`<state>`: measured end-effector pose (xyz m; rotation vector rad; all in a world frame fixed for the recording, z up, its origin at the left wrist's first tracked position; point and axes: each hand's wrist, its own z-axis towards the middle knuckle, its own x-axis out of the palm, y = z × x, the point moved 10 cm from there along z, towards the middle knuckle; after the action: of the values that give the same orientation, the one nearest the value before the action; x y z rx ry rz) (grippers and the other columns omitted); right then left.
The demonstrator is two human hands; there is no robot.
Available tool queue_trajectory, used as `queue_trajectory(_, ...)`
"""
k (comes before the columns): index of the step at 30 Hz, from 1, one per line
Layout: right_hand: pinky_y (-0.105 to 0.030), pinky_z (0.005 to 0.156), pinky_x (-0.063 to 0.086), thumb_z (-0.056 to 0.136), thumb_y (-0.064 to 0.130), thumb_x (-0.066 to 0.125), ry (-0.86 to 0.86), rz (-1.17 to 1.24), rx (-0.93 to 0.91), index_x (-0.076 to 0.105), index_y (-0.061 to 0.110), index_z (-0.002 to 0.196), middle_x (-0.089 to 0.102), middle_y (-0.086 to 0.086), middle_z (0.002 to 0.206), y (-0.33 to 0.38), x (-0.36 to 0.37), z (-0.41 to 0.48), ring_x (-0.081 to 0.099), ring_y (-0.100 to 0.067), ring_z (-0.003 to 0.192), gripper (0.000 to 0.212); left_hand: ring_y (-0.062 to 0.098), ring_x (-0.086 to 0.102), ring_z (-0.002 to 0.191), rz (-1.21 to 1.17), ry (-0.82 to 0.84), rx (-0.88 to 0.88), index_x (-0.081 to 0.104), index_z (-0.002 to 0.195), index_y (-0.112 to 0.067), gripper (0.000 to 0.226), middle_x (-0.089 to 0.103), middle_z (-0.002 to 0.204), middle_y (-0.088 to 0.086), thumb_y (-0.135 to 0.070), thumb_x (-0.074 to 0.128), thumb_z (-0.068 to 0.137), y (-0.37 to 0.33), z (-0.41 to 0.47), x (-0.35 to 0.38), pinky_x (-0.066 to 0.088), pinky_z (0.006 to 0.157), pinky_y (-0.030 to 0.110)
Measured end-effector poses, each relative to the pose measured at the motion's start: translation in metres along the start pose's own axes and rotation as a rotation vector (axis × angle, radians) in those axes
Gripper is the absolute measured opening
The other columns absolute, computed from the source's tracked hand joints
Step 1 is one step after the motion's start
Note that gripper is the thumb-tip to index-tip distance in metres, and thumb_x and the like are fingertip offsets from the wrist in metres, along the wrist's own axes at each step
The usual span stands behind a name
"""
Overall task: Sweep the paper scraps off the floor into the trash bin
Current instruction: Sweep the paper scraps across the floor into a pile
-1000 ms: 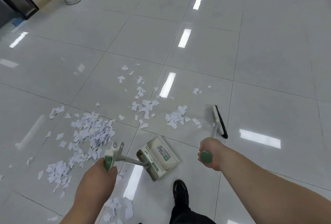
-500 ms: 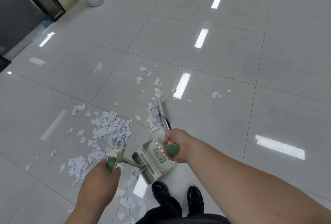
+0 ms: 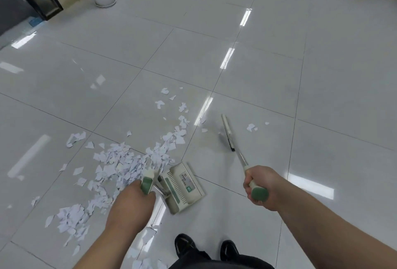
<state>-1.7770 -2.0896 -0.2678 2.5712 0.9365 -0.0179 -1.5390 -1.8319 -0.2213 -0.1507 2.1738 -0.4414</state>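
- Glossy pale floor fills the head view; no bin shows.
- Most scraps lie heaped at near left, a trail runs farther off, and strays sit right of the broom.
- Beside the heap, the left hand grips the dustpan handle.
- Closed round the broom's green grip is the right hand.
- Advice: start beyond the strays, pull them left in short low strokes, pan lip flat on the tile.

- Glossy, smooth pale-grey floor tiles, mirroring ceiling lights.
- Matt white torn paper scraps.
- Cream-and-green ribbed plastic dustpan.
- Shiny metal broom shaft with green rubbery grip.
- Polished black shoes.
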Motion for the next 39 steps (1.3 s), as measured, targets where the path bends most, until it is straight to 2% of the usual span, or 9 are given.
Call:
queue_trajectory(5, -0.022, 0.044, 0.045, 0.074, -0.012, 0.043, -0.118, 0.03, -0.031, 0.05, 0.008, 0.077, 0.048, -0.01, 0.062, 0.014, -0.042, 0.016, 0.046, -0.019, 0.038, 0.021, 0.02, 0.058, 0.069, 0.0, 0.023, 0.064, 0.055, 0.081, -0.016, 0.014, 0.062, 0.075, 0.003, -0.023, 0.058, 0.094, -0.027, 0.021, 0.005, 0.039, 0.058, 0.031)
queue_trajectory(12, -0.023, 0.044, 0.047, 0.074, -0.008, 0.044, -0.203, 0.062, -0.033, 0.055, 0.008, 0.077, 0.052, -0.014, 0.076, 0.049, -0.096, 0.058, 0.053, -0.02, 0.042, 0.019, 0.018, 0.06, 0.069, 0.052, 0.041, 0.09, 0.054, 0.083, -0.021, 0.013, 0.063, 0.074, 0.001, -0.028, 0.057, 0.094, -0.076, 0.04, 0.022, 0.04, 0.057, 0.029)
queue_trajectory(19, -0.025, 0.047, 0.053, 0.082, -0.009, 0.047, -0.221, 0.001, 0.013, 0.058, 0.007, 0.098, 0.056, -0.017, 0.105, 0.103, -0.155, 0.136, 0.062, -0.025, 0.062, 0.025, 0.022, 0.061, 0.067, 0.072, 0.018, 0.005, 0.055, 0.082, -0.018, 0.016, 0.062, 0.071, 0.003, -0.027, 0.058, 0.094, -0.13, 0.062, 0.04, 0.043, 0.059, 0.032)
queue_trajectory(22, -0.027, 0.05, 0.053, 0.083, -0.008, 0.047, -0.179, -0.031, 0.033, 0.057, 0.005, 0.105, 0.055, -0.017, 0.109, 0.133, -0.164, 0.165, 0.062, -0.025, 0.064, 0.027, 0.024, 0.061, 0.066, 0.063, -0.009, -0.072, 0.053, 0.08, -0.016, 0.018, 0.062, 0.07, 0.005, -0.027, 0.059, 0.093, -0.152, 0.067, 0.044, 0.042, 0.058, 0.032)
queue_trajectory(26, -0.032, 0.056, 0.052, 0.089, -0.005, 0.049, -0.044, -0.109, 0.066, 0.053, 0.005, 0.105, 0.054, -0.014, 0.095, 0.155, -0.127, 0.181, 0.06, -0.024, 0.067, 0.019, 0.023, 0.06, 0.066, 0.049, -0.032, -0.145, 0.052, 0.081, -0.017, 0.018, 0.062, 0.072, 0.005, -0.026, 0.06, 0.094, -0.172, 0.07, 0.048, 0.042, 0.059, 0.032)
queue_trajectory(30, -0.037, 0.065, 0.058, 0.083, -0.006, 0.052, 0.123, -0.2, 0.115, 0.054, 0.005, 0.11, 0.055, -0.02, 0.111, 0.144, -0.061, 0.163, 0.065, -0.031, 0.087, 0.029, 0.019, 0.059, 0.065, 0.04, -0.06, -0.223, 0.05, 0.083, -0.022, 0.017, 0.061, 0.074, 0.003, -0.027, 0.059, 0.096, -0.175, 0.057, 0.044, 0.038, 0.054, 0.029)
queue_trajectory(33, -0.032, 0.057, 0.054, 0.086, -0.005, 0.048, 0.219, -0.241, 0.137, 0.057, 0.01, 0.1, 0.055, -0.017, 0.096, 0.135, -0.019, 0.139, 0.062, -0.029, 0.074, 0.022, 0.022, 0.058, 0.063, 0.005, -0.098, -0.288, 0.049, 0.08, -0.019, 0.019, 0.06, 0.071, 0.007, -0.026, 0.059, 0.095, -0.162, 0.044, 0.033, 0.037, 0.054, 0.029)
queue_trajectory(36, -0.03, 0.054, 0.054, 0.087, -0.004, 0.046, 0.333, -0.339, 0.144, 0.055, 0.012, 0.109, 0.055, -0.015, 0.098, 0.128, 0.023, 0.116, 0.059, -0.024, 0.066, 0.028, 0.026, 0.06, 0.064, -0.045, -0.157, -0.36, 0.053, 0.083, -0.014, 0.017, 0.061, 0.07, 0.009, -0.026, 0.06, 0.093, -0.137, 0.03, 0.021, 0.039, 0.057, 0.032)
queue_trajectory(39, -0.028, 0.053, 0.053, 0.087, -0.003, 0.046, 0.428, -0.437, 0.145, 0.058, 0.012, 0.106, 0.058, -0.016, 0.097, 0.125, 0.062, 0.094, 0.057, -0.022, 0.06, 0.027, 0.028, 0.066, 0.062, -0.096, -0.19, -0.427, 0.055, 0.086, -0.017, 0.012, 0.063, 0.068, 0.009, -0.026, 0.059, 0.092, -0.107, 0.016, 0.012, 0.048, 0.06, 0.034)
